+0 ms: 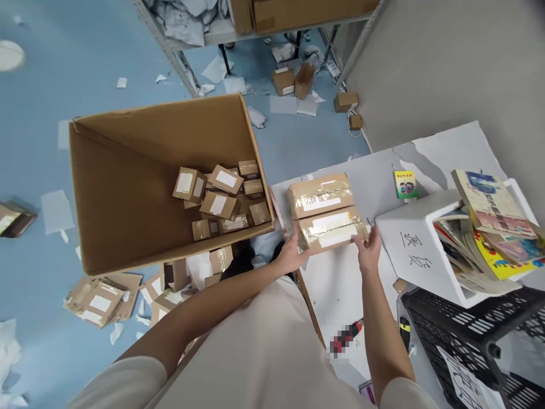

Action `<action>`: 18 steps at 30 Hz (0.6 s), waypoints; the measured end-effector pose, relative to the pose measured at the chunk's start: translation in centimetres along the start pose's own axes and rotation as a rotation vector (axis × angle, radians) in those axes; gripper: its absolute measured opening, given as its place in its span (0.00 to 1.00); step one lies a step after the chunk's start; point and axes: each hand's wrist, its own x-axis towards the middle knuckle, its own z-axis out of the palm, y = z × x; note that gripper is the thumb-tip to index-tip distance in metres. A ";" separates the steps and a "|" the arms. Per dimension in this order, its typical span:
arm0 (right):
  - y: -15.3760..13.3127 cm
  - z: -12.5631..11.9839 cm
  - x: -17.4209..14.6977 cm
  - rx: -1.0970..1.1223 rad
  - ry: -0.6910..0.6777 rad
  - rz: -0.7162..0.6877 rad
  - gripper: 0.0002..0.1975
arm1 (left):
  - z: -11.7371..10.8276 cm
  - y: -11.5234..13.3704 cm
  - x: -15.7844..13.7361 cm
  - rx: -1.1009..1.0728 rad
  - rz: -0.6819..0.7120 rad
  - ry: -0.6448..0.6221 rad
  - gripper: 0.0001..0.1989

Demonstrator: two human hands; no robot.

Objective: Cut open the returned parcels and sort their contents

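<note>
Two brown cardboard boxes, wrapped in shiny tape and bearing white labels, lie side by side at the edge of the white table (349, 289). My left hand (292, 253) grips the left end of the nearer cardboard box (334, 220), its fingers partly hidden by the box. At the right end of that same box, my right hand (369, 248) closes on the corner with thumb and fingers. The farther cardboard box (321, 193) touches the nearer one along its long side. Left of the table stands a large open carton (157, 133) with several small taped boxes (219, 205) in it.
A white bin (409, 241) of books stands at the table's right, beside a black crate (460, 335). A red-and-black tool (346, 338) lies nearer me. Flattened cardboard (100, 301) and paper scraps litter the blue floor. A metal shelf (272, 28) stands ahead.
</note>
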 end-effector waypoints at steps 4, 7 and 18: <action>-9.0 1.6 -2.1 -0.437 0.275 -0.393 0.42 | -4.6 0.6 0.8 0.095 0.090 -0.093 0.40; -16.6 7.9 -3.0 -0.517 0.065 -0.601 0.30 | -11.9 -0.3 2.7 0.100 0.112 -0.147 0.30; -7.8 57.0 2.5 -0.185 -0.969 -0.067 0.17 | -48.2 -22.4 21.3 0.086 -0.312 0.534 0.13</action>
